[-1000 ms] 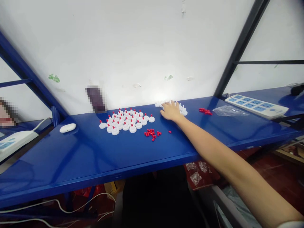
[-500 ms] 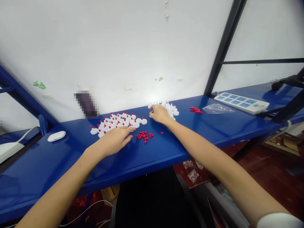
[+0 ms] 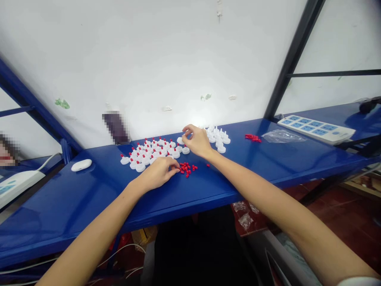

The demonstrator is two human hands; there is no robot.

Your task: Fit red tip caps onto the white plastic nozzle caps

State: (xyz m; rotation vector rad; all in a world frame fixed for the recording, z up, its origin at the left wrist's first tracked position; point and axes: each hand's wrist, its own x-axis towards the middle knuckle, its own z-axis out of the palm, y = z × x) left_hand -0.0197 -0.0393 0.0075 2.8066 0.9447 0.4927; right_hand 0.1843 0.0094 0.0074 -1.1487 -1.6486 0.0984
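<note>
On the blue bench lies a cluster of white caps with red tips. A pile of plain white caps sits further right near the wall. Small red pegs are scattered in front of the caps. My left hand rests palm down with its fingers curled, its fingertips pinching at the left edge of the red pegs. My right hand hovers between the two cap groups, its thumb and fingers pinched on one white cap.
A second small heap of red pegs and a crumpled clear bag lie to the right. A white power strip sits far right, another power strip far left beside a white oval case. A black frame post rises behind.
My right hand has drawn back left from the plain cap pile with one cap pinched. My left hand came into view and slid right to the red pegs.
</note>
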